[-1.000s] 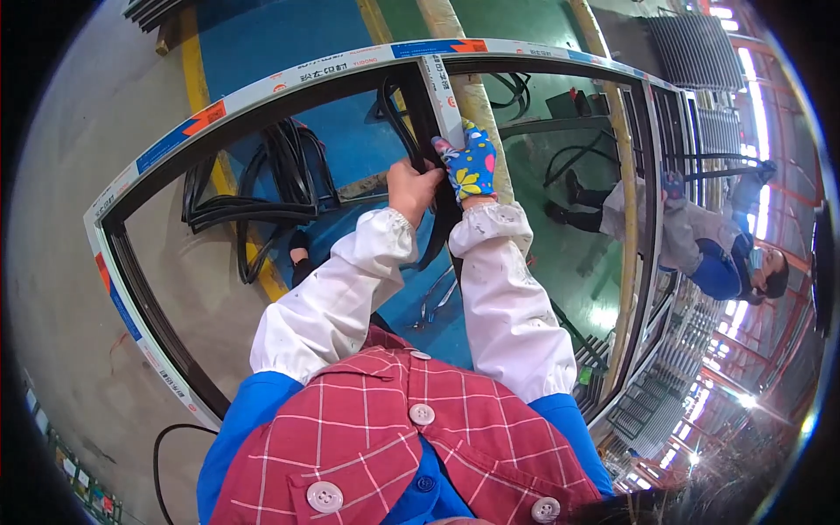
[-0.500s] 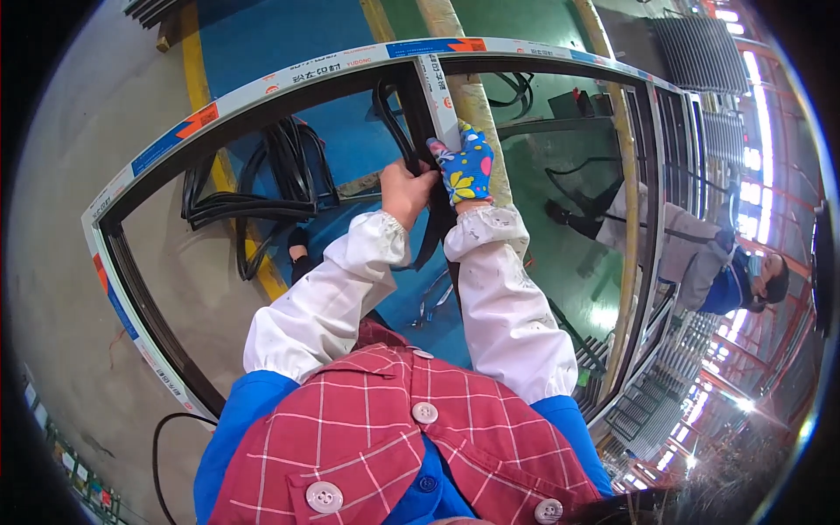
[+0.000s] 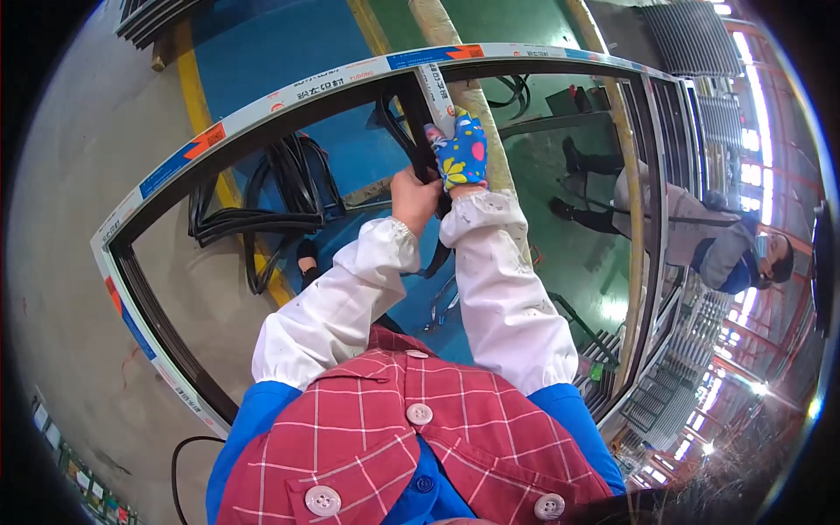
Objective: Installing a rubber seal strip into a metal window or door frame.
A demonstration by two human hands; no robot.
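A large window frame (image 3: 302, 90), covered in white, blue and orange printed film, lies before me with a dark inner channel. A crossbar (image 3: 435, 90) divides it. On this bar rests my right hand (image 3: 464, 153), in a blue flowered glove, its fingers closed round the bar. My left hand (image 3: 415, 199) is bare and pinches a black rubber strip (image 3: 398, 129) against the bar's left side. The strip loops above that hand, and its loose end hangs below between my wrists. My left fingertips are partly hidden.
A coil of black rubber strip (image 3: 293, 188) hangs within the frame's left opening. Yellow padded rails (image 3: 479, 114) run beneath the frame. A metal tool (image 3: 444, 306) lies below, between my forearms. At the right stands a masked person (image 3: 731, 254); stacked frames (image 3: 696, 39) are behind.
Both hands stay at the crossbar, with the left edged slightly along it toward me. My view has shifted a little. The person at the right has changed stance, with both legs now showing apart.
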